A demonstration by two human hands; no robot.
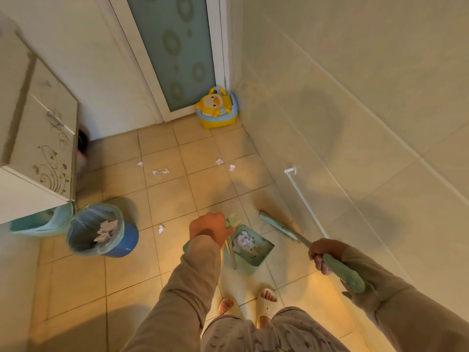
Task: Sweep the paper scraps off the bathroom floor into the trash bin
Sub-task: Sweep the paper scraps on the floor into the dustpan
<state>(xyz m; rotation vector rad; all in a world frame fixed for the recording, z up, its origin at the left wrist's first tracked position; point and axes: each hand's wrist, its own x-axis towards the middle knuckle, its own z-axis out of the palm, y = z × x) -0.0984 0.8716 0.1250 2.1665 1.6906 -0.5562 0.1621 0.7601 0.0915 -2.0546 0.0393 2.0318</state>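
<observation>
My left hand (208, 228) grips the upright handle of a teal dustpan (256, 252) standing on the floor in front of my feet; crumpled paper and crumbs lie inside it. My right hand (324, 252) holds the green handle of a broom (276, 226), its head resting on the tiles near the right wall, just beyond the dustpan. A blue trash bin (121, 243) with a clear liner stands at the left and holds paper scraps. One scrap (161, 228) lies between bin and dustpan. Several more scraps (160, 172) (219, 161) lie farther out on the tiles.
A white cabinet (43, 138) fills the left side, with a teal basin (43, 224) under it beside the bin. A yellow-and-blue duck potty (217, 109) sits in the far corner by the frosted door (175, 52). A tiled wall (355, 123) with a white pipe (304, 199) runs along the right.
</observation>
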